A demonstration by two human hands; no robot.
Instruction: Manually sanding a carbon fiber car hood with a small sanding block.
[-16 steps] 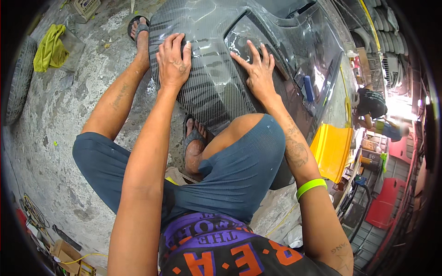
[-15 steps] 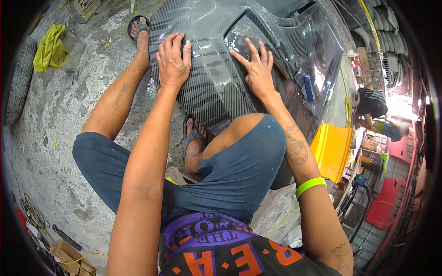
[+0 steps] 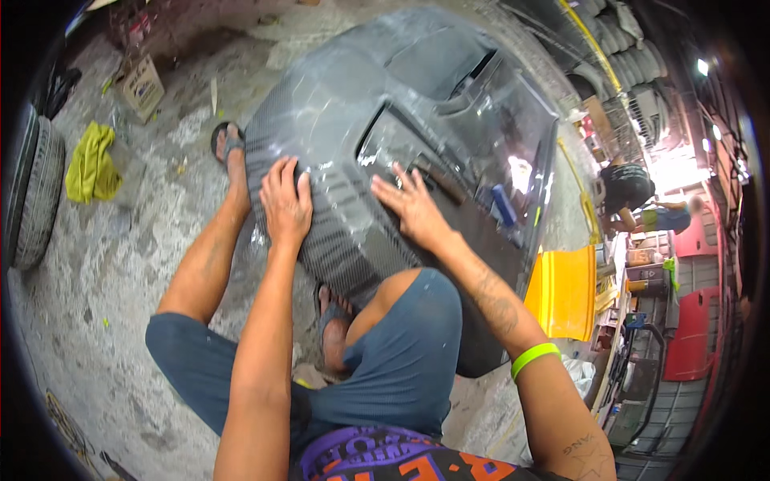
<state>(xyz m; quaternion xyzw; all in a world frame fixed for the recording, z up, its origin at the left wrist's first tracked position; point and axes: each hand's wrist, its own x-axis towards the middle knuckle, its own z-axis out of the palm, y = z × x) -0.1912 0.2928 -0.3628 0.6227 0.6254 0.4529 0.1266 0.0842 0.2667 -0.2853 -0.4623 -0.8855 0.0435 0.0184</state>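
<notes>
A large, glossy, dark carbon-weave car hood (image 3: 329, 104) lies in front of me, wet-looking, with dark streaks along its near left side. My left hand (image 3: 286, 210) rests on that streaked edge, palm down, fingers laid over the surface and holding nothing. On the inner rim of the recessed vent area my right hand (image 3: 415, 212) lies with its fingers spread, also without anything in it. Just beyond the right hand sits a long dark brown block (image 3: 439, 181). Farther right on the hood is a blue block (image 3: 504, 205).
My sandalled feet (image 3: 233, 143) stand at the hood's left and near edges. A yellow-green cloth (image 3: 94, 163) and a tyre (image 3: 40, 192) are at left, a cardboard box (image 3: 141, 86) behind. A yellow panel (image 3: 561, 293) stands at right. Another person (image 3: 630, 188) is at far right.
My view has tilted up, so more of the hood's far part shows and everything sits lower in the picture. Both hands remain on the hood in nearly the same places.
</notes>
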